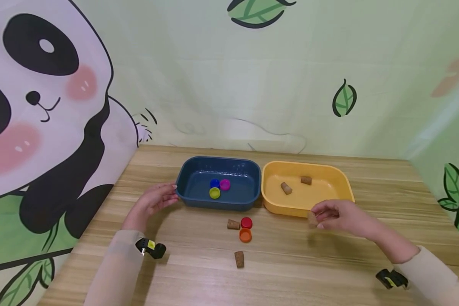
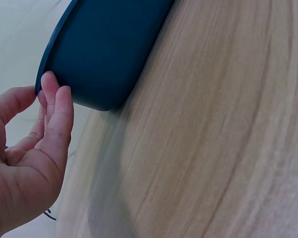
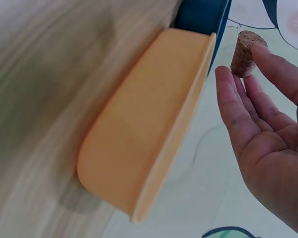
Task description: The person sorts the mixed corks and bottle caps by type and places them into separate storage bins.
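- The right hand (image 1: 342, 216) pinches a cork (image 1: 312, 218) between its fingertips, just in front of the yellow tray (image 1: 344, 180) and above the bench (image 1: 298, 263).
- The left hand (image 1: 153, 202) has relaxed fingers that touch the left end of the blue tray (image 1: 183, 178); this grip is not clamped on it.
- Two more corks (image 1: 286, 188) lie inside the yellow tray.

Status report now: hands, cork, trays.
Right hand pinches cork beside yellow tray. Left hand touches blue tray. Nothing blocks the yellow tray.
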A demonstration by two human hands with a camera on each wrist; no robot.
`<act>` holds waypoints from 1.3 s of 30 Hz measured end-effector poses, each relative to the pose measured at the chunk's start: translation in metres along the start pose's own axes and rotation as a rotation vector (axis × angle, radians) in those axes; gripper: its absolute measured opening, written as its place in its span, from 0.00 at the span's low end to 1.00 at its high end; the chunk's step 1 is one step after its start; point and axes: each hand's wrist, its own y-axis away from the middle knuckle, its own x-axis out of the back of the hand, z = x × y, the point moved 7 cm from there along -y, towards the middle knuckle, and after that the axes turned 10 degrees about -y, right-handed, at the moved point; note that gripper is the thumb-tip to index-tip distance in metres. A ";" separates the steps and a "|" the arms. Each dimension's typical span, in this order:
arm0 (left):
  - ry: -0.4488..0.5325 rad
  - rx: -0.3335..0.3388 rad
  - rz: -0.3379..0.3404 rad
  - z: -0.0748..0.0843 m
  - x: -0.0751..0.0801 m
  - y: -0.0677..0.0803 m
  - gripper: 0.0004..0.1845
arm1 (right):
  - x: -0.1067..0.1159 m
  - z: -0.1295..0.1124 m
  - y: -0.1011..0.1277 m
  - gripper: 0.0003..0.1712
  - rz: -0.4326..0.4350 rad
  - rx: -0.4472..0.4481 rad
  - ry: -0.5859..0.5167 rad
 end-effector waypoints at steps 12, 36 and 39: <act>-0.006 0.006 0.008 0.000 0.000 0.000 0.08 | 0.019 -0.006 0.000 0.24 -0.053 -0.010 0.017; -0.025 0.033 0.024 0.000 0.000 0.001 0.14 | 0.072 -0.042 -0.030 0.22 -0.105 -0.071 0.169; -0.024 0.020 0.013 0.001 0.001 0.001 0.10 | 0.076 -0.047 -0.035 0.21 -0.105 -0.075 0.224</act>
